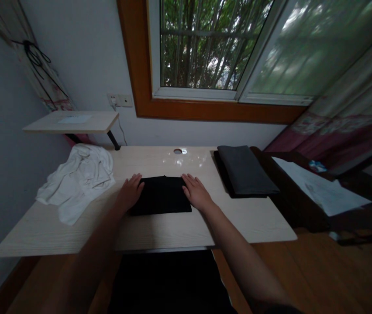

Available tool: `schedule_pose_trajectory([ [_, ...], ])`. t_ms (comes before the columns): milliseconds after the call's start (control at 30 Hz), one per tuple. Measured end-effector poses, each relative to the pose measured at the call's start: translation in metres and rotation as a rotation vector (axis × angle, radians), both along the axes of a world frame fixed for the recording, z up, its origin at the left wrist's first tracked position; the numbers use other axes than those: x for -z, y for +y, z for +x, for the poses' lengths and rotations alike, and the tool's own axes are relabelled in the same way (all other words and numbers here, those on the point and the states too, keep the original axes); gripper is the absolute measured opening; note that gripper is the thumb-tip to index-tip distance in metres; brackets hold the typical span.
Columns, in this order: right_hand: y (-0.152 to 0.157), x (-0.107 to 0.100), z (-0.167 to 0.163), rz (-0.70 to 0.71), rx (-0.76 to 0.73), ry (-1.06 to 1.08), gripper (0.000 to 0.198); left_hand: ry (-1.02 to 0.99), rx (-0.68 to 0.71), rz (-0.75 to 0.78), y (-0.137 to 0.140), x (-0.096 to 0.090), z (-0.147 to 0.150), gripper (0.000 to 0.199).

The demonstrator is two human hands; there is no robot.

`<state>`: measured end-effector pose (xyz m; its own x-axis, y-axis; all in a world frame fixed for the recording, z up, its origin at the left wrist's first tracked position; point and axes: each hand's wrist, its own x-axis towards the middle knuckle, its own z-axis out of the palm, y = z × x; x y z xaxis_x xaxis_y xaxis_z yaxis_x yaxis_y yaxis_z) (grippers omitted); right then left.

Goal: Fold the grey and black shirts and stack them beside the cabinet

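A black folded cloth (164,196), roughly rectangular, lies flat on the light wooden desk (160,233) in front of me. It looks like a folded garment, but its kind does not show. At its left edge rests my left hand (130,192), fingers stretched out over the fabric. My right hand (197,191) lies on the opposite edge, near the far right corner, also with fingers extended. Neither hand grips anything. Off to the right sits a stack of folded dark grey and black cloth (246,170). On the left is a crumpled white cloth (81,174).
A small raised shelf (91,125) stands at the desk's back left, with a paper on it. A round cable hole (177,151) is near the back edge. Right of the desk, a dark surface bears white sheets (317,185). The window (218,48) is behind.
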<state>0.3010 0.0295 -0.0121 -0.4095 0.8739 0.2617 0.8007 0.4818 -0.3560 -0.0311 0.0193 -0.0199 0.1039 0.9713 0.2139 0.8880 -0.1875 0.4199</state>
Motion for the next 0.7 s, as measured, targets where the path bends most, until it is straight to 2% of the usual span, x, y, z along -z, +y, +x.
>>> schedule_pose_trajectory([
  [133,0.002,0.002,0.003,0.055,0.096,0.121,0.047,-0.137,-0.022,0.043,0.006,0.005,-0.016,0.045],
  [267,0.006,0.003,0.004,0.072,0.117,0.215,0.040,-0.235,-0.062,0.082,0.005,0.003,-0.019,0.043],
  [700,0.009,0.001,0.011,-0.001,0.067,0.368,0.027,-0.197,-0.046,0.064,0.000,0.000,-0.016,0.044],
])
